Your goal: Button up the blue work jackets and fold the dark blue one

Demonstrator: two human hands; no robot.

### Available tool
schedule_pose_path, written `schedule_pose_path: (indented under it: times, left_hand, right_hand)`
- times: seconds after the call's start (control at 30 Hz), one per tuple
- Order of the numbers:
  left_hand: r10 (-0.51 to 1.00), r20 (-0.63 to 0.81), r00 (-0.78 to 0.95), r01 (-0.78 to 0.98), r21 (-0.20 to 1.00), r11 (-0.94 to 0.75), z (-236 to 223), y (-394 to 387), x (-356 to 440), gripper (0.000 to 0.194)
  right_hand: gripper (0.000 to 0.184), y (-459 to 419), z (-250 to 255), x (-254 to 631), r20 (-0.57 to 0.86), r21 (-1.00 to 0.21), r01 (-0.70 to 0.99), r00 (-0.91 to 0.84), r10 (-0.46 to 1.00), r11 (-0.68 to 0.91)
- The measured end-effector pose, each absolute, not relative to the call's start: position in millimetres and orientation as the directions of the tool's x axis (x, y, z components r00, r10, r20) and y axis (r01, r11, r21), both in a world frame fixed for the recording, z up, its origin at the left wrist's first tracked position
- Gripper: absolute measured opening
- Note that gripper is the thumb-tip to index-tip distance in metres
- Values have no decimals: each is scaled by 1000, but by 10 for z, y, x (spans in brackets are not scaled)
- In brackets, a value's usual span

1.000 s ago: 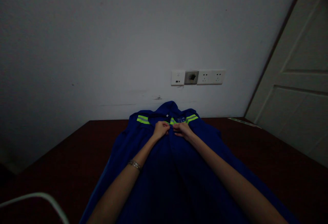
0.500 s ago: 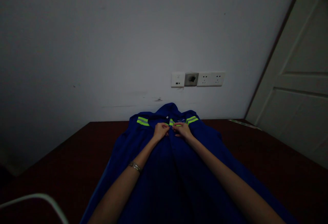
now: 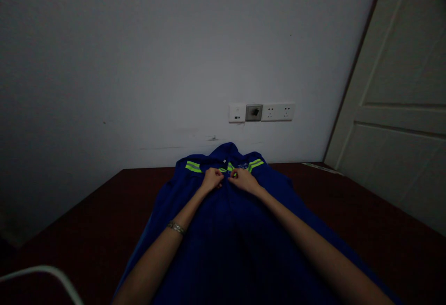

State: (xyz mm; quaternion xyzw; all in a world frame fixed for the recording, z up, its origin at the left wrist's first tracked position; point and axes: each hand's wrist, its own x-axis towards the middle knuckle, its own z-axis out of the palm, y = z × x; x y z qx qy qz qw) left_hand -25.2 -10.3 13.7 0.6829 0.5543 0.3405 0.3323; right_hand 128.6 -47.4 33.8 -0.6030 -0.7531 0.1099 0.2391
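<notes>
A blue work jacket (image 3: 195, 244) with yellow-green and grey reflective bands lies spread on a dark red surface, its collar (image 3: 226, 149) toward the wall. My left hand (image 3: 212, 179) pinches the jacket's front edge just below the collar, to the left of the opening. Close beside it, my right hand (image 3: 244, 180) has its fingers closed on the other front edge, near the chest lettering. A small gap separates the two hands. What lies between the fingertips is too small and dark to make out. A bracelet (image 3: 176, 227) circles my left wrist.
The dark red tabletop (image 3: 104, 212) extends on both sides of the jacket. Behind it rises a pale wall with a row of sockets (image 3: 261, 112). A panelled door (image 3: 393, 123) stands at right. A white cable-like curve (image 3: 52, 270) crosses the lower left.
My hands have drawn slightly apart, the left one shifting a little left. The camera view has turned slightly, so the sockets and door sit further left.
</notes>
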Motion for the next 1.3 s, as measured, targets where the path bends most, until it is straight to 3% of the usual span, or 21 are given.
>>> schedule_pose_path:
  times: [0.17,0.3,0.47,0.67,0.83,0.93,1.13,1.3]
  left_hand:
    - [966,19,258,636,750,-184,88,-346,-376,15]
    - [921,64,384,677,659,-327,-3,-486,-485,20]
    - [891,199,408,659,611,-439,-126,-568,-541,27]
    - [892,249,377,672,589,-449,-181,-642,-501,27]
    - [908,238,345,663,623,-415,-180,-682,-507,27]
    - [934,218,283,649,674,-353,-122,-649,-607,27]
    - [932,355,-73,671,709,-218,54,-509,-1057,24]
    - [916,373,-148,666,722,-187,33,-432,-1247,26]
  right_hand:
    - [39,-845,156,1117,169,-253,940,-188,967,227]
    - [41,-995,82,1023,221,-186,954,-191,956,234]
    - [39,-983,78,1032,188,-259,949,-131,973,178]
    - [32,-898,26,1185,138,-445,888,-65,988,120]
    - [29,-878,-16,1253,125,-512,849,-80,989,133]
    - [29,-892,-42,1251,127,-510,851,-72,989,127]
    - [29,-941,-29,1240,158,-472,870,-79,984,146]
    - [29,-881,216,1087,321,-385,890,-120,939,245]
